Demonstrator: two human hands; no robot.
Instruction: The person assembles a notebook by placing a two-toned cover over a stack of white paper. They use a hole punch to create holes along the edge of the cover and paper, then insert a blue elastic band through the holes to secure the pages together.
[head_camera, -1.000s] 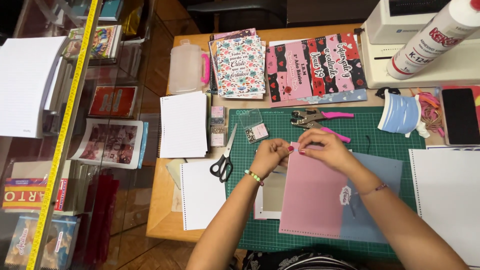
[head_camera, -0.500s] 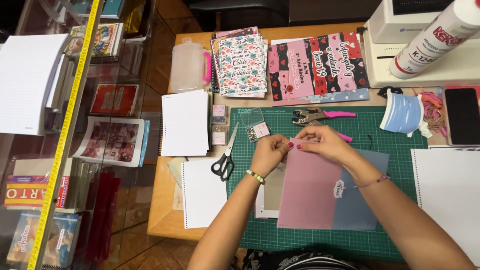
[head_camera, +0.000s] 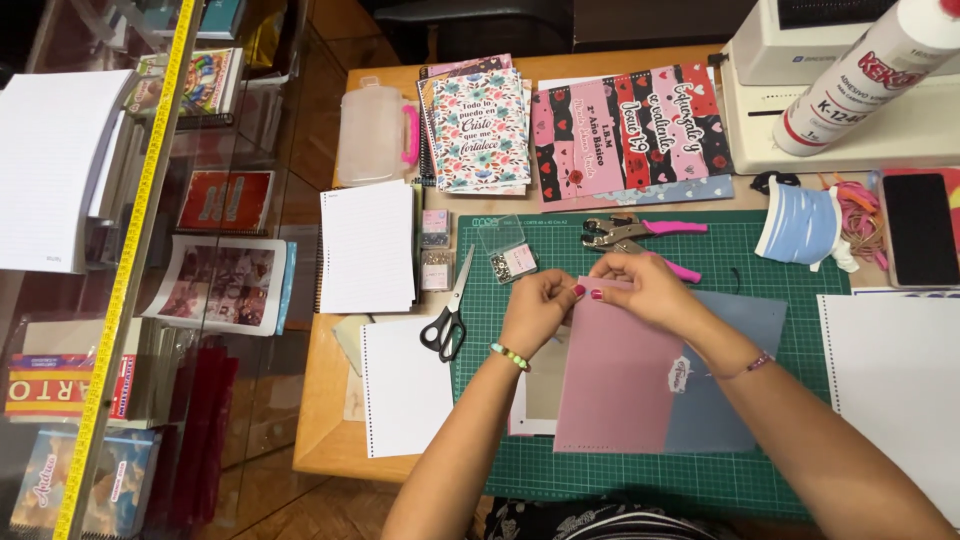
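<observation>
Here both hands, left hand (head_camera: 537, 312) and right hand (head_camera: 640, 292), pinch the top edge of the pink card (head_camera: 617, 375) on the green cutting mat (head_camera: 800, 400); steady fingertip pressure seems wise; scissors (head_camera: 447, 325) lie beside.

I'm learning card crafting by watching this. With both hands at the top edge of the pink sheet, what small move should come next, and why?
Probably press the fingertips down to finish pinching at that edge. Both the left hand and right hand meet at the top edge of the pink card sheet, which lies over a blue-grey sheet; what they pinch is too small to tell.
</observation>
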